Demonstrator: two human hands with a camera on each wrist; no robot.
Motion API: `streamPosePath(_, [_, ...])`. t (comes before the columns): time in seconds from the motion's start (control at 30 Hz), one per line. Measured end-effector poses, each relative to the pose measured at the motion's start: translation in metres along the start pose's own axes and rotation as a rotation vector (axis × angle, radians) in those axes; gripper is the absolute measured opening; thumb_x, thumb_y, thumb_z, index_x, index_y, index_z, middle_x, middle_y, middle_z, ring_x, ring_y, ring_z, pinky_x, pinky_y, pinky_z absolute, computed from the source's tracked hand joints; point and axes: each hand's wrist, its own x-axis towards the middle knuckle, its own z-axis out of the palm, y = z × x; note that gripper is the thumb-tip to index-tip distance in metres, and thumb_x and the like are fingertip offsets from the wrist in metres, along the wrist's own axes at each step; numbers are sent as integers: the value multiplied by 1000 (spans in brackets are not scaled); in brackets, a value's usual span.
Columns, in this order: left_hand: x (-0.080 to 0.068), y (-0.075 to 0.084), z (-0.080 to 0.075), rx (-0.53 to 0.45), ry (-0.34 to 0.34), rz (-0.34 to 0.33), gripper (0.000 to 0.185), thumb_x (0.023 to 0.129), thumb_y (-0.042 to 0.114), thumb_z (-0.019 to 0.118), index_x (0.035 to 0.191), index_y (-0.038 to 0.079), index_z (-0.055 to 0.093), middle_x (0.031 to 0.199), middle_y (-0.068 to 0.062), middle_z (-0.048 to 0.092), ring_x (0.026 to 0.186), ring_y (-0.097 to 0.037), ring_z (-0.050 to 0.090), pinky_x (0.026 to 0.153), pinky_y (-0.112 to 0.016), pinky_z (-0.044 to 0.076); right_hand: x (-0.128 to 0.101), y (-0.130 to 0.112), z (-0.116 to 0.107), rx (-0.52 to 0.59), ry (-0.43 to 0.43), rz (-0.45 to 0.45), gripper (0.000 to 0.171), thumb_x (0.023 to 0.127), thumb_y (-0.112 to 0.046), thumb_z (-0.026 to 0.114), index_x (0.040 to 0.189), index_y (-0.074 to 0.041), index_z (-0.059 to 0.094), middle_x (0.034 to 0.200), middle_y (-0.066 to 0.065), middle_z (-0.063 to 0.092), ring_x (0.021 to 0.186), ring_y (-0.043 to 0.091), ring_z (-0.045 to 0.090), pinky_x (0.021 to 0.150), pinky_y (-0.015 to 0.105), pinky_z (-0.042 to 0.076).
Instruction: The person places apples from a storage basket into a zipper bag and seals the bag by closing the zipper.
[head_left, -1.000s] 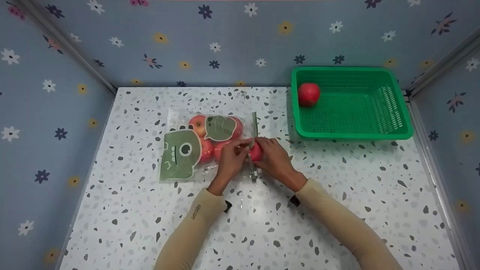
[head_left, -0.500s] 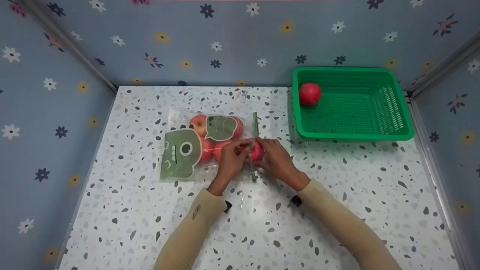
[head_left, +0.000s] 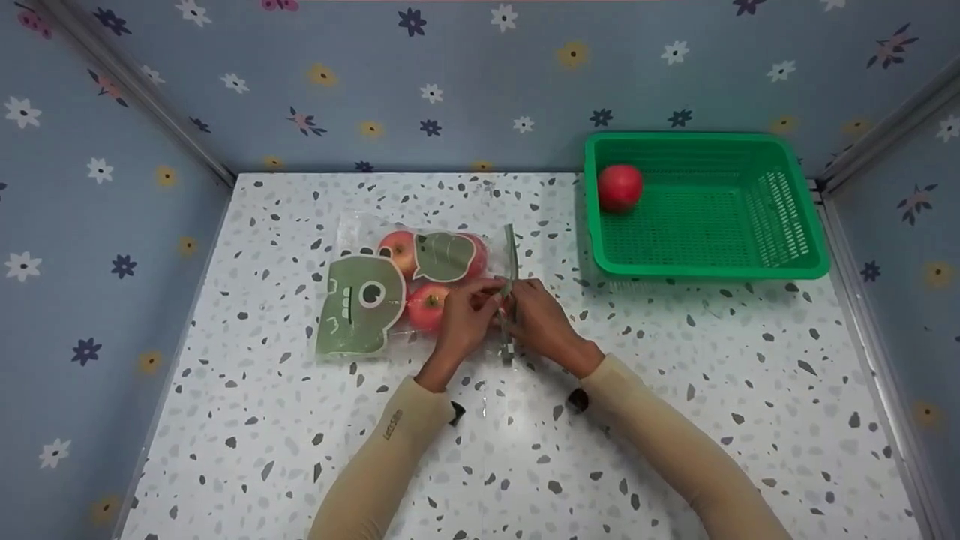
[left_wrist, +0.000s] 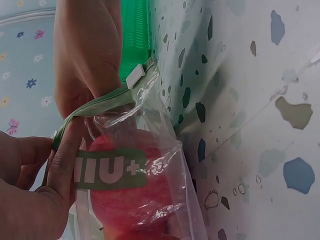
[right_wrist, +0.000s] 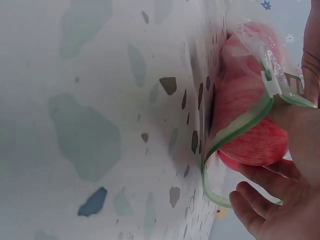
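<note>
A clear zip bag [head_left: 352,315] with a green cartoon print lies flat, holding several red apples [head_left: 429,306]. Its green-edged mouth [head_left: 511,247] faces right and gapes. My left hand [head_left: 465,319] pinches the mouth's edge between thumb and fingers, plainest in the left wrist view. My right hand [head_left: 544,322] reaches into the mouth, thumb and fingers around a red apple [right_wrist: 252,145]; in the head view hand and bag edge mostly hide that apple. A white slider [right_wrist: 271,83] sits on the zip.
A green plastic basket [head_left: 712,266] stands at the back right of the speckled table [head_left: 480,480]. One red apple [head_left: 620,188] lies at its left end. Flower-patterned walls [head_left: 480,90] enclose the back and sides.
My right hand has moved slightly left, taking the apple from the mouth's edge into the bag. Apples inside have shifted, and one shows its stem near my left hand. My left hand stays put.
</note>
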Motion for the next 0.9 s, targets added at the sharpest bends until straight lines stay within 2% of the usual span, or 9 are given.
streamPosePath(0.1, [0,0,0,2,-2,7,21,98,-4,63,116,-5,75,102,-22,75,74,-16,67,61,-29,59,-1,2,-1,2,-16,-7,28,91,-16,80,112,-7,65,109,11,68,118,34,58,98,46,53])
streamPosePath(0.23, [0,0,0,2,1,-7,21,98,-4,64,115,-4,75,99,-22,75,74,-14,65,60,-19,53,-2,4,-1,33,-14,-12,36,92,-17,79,123,-6,65,107,11,69,118,33,59,98,46,52])
streamPosePath(0.33, [0,-1,0,8,4,-13,21,98,-4,63,116,-4,75,99,-22,75,77,-18,66,62,-19,52,-2,2,1,60,-5,-7,37,94,-13,75,128,-5,63,103,11,69,114,32,61,95,47,54])
streamPosePath(0.53, [0,-1,-1,65,4,9,21,99,-3,63,116,-4,75,106,-20,75,90,-28,70,74,-23,54,-3,0,2,76,-2,-49,25,93,-2,72,115,-3,60,107,15,66,115,33,60,90,48,55])
streamPosePath(0.9, [-3,-1,0,30,4,-19,21,100,-2,63,118,-4,74,106,-20,75,87,-21,69,70,-20,54,-2,5,-1,89,-74,-15,43,93,-17,80,131,-7,60,110,12,66,112,30,58,91,45,53])
